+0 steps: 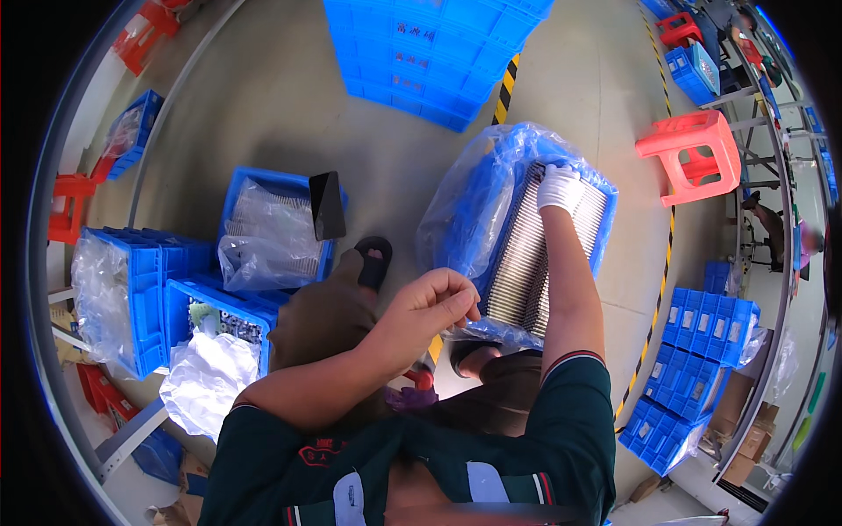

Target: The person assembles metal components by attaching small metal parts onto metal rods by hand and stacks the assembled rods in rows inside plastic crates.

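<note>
My right hand (561, 189), in a white glove, reaches into the far end of a blue crate (607, 203). Its fingertips are hidden against thin metal parts (517, 272), which stand packed in long rows there; whether it grips one cannot be made out. Clear plastic film (456, 210) hangs over the crate's left side. My bare left hand (436, 302) is raised before the crate's near left corner. Its fingers are curled and the thumb presses toward the index finger; anything between them is too small or hidden to name.
Left of my legs, a black phone (327, 206) rests on a blue crate (235, 195) of film-covered metal parts. More blue crates (189, 254) stand further left. Ahead rises a blue crate stack (421, 66). A red stool (697, 149) and stacked blue bins (693, 368) are at right.
</note>
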Tool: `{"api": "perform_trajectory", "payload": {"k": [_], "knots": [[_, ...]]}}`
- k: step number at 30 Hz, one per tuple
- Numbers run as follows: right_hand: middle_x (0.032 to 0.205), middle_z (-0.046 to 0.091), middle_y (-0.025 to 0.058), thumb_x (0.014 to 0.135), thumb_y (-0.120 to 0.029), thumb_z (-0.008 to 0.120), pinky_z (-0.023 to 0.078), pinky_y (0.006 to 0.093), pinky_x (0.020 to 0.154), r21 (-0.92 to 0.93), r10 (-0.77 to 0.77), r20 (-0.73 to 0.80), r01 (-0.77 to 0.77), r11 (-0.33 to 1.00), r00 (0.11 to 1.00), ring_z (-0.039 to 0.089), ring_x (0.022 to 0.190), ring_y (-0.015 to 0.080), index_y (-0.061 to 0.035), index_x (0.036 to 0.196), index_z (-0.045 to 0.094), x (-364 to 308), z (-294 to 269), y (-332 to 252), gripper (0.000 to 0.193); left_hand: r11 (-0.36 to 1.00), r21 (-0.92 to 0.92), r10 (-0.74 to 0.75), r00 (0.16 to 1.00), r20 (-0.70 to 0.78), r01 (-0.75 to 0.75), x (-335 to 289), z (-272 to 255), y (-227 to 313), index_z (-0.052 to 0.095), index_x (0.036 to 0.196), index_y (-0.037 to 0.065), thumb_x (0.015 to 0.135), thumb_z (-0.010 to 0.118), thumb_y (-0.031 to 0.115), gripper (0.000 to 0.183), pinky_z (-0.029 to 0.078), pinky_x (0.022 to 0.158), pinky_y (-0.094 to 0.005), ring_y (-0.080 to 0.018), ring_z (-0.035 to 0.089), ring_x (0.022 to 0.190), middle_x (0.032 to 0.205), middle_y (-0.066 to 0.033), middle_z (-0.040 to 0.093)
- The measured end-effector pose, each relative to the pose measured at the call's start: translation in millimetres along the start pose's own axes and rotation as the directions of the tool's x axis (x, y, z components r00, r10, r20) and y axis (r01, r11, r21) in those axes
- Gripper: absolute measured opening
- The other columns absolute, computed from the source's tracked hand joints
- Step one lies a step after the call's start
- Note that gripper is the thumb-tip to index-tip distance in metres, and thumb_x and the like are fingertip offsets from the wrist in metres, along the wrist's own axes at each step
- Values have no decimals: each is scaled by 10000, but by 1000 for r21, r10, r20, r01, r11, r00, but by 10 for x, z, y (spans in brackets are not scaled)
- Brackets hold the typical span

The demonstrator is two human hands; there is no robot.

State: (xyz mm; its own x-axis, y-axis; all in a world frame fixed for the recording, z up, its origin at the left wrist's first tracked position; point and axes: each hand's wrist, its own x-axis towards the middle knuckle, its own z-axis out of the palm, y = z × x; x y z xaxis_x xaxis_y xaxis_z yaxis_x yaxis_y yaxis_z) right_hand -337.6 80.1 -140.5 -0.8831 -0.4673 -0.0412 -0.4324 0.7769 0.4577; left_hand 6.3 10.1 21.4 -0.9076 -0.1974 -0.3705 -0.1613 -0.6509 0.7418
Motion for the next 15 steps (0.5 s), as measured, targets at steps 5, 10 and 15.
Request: {"api": "perform_trajectory", "payload": {"k": [5, 10, 15], "knots": [[1020, 576, 108, 856, -128, 468, 498, 372, 758, 214, 21, 32, -27, 976, 999, 583, 952, 262, -113, 990, 604, -103, -98, 93, 192, 999, -35, 13, 1000, 26, -12, -13, -22, 9, 533, 922, 35, 898, 497, 166, 138, 395, 711, -215, -88, 468, 750, 817, -21, 538], [1057, 544, 116, 856, -102, 438, 491, 408, 776, 180, -24, 136, -1, 984, 990, 576, 971, 282, -104, 1061, 530, -122, -40, 111, 225, 999, -42, -9, 1000, 28, 10, -23, -16, 13, 532, 923, 33, 896, 499, 162, 136, 393, 707, -214, -85, 469, 749, 814, -22, 535], [962, 593, 107, 860, -109, 447, 524, 367, 706, 193, -67, -65, 78, 978, 996, 621, 858, 265, -93, 956, 606, -78, 179, 142, 187, 999, -48, -24, 999, 35, 25, -18, -26, -11, 533, 923, 36, 887, 515, 163, 134, 395, 710, -214, -83, 473, 752, 817, -24, 536]]}}
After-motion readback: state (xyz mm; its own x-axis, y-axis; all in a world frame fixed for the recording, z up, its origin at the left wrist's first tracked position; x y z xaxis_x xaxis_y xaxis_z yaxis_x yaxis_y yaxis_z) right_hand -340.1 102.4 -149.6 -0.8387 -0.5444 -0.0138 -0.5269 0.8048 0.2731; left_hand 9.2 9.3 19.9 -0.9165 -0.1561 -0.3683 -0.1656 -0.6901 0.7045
